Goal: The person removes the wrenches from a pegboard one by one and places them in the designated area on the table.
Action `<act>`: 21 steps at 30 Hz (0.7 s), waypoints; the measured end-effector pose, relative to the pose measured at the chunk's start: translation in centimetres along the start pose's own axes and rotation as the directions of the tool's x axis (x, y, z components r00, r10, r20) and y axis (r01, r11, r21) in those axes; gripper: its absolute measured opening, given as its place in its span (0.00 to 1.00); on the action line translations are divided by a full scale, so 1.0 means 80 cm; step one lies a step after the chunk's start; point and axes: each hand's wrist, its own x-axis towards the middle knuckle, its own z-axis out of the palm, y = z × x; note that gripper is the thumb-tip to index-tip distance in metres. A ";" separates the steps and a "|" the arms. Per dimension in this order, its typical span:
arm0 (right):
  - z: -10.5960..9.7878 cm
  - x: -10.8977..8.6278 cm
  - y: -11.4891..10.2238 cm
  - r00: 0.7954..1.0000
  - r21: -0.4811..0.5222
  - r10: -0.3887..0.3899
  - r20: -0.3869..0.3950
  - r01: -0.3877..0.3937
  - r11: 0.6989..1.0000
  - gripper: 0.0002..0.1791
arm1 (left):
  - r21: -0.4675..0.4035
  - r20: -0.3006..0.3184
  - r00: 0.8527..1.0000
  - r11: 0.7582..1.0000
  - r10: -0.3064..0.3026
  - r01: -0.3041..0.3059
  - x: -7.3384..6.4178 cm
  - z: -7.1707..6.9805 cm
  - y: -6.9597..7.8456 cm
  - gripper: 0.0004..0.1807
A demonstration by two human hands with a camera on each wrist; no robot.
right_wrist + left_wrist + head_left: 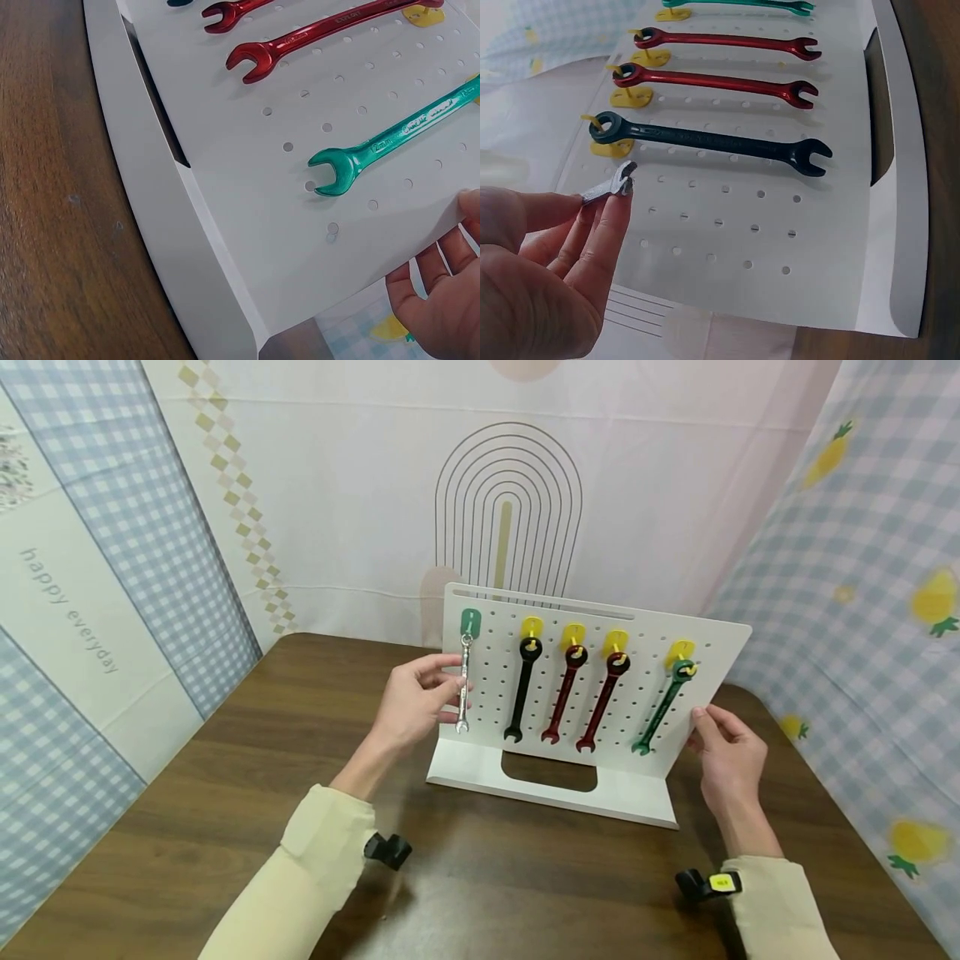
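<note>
My left hand (412, 702) pinches a silver combination wrench (464, 693) between thumb and fingers at the left of a white pegboard (483, 727). The wrench's ring end is right at a green hook (470, 620), its open jaw pointing down. In the left wrist view, the wrench (609, 187) shows mostly end-on. My right hand (731, 756) grips the pegboard's right edge, thumb in front and fingers behind. Nearest to it hangs a green wrench (660, 714). A black wrench (522, 693) and two red wrenches, one left (564, 697) and one right (602, 706), hang between.
Yellow hooks, such as the leftmost one (532, 625), carry the other wrenches. The pegboard's base (465, 767), with a cut-out, stands on a brown wooden table (480, 877). A white patterned curtain (345, 510) hangs behind, and checked cloth (847, 635) hangs at the right.
</note>
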 end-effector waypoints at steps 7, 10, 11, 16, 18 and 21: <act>0.000 0.001 0.000 1.000 0.006 -0.004 0.004 0.004 1.000 0.22 | -0.024 0.008 1.000 0.999 -0.028 0.028 -0.001 -0.003 0.007 0.18; -0.001 0.000 -0.001 1.000 0.007 0.004 0.002 -0.004 1.000 0.22 | -0.047 0.019 0.999 0.998 -0.034 0.035 -0.002 -0.005 0.011 0.17; -0.001 0.000 -0.001 1.000 0.005 0.005 0.000 -0.005 1.000 0.22 | -0.056 0.024 0.999 0.998 -0.036 0.037 -0.003 -0.005 0.012 0.17; 0.001 -0.001 -0.001 1.000 0.001 0.006 -0.008 -0.006 1.000 0.21 | -0.086 0.044 0.998 0.995 -0.039 0.043 -0.003 -0.006 0.016 0.18; 0.001 -0.001 -0.002 1.000 -0.004 0.007 -0.009 -0.007 1.000 0.22 | -0.090 0.053 0.998 0.995 -0.039 0.043 -0.002 -0.006 0.017 0.18; 0.002 -0.002 -0.002 1.000 -0.012 0.011 -0.008 -0.011 1.000 0.22 | -0.094 0.061 0.997 0.994 -0.045 0.051 -0.002 -0.006 0.019 0.19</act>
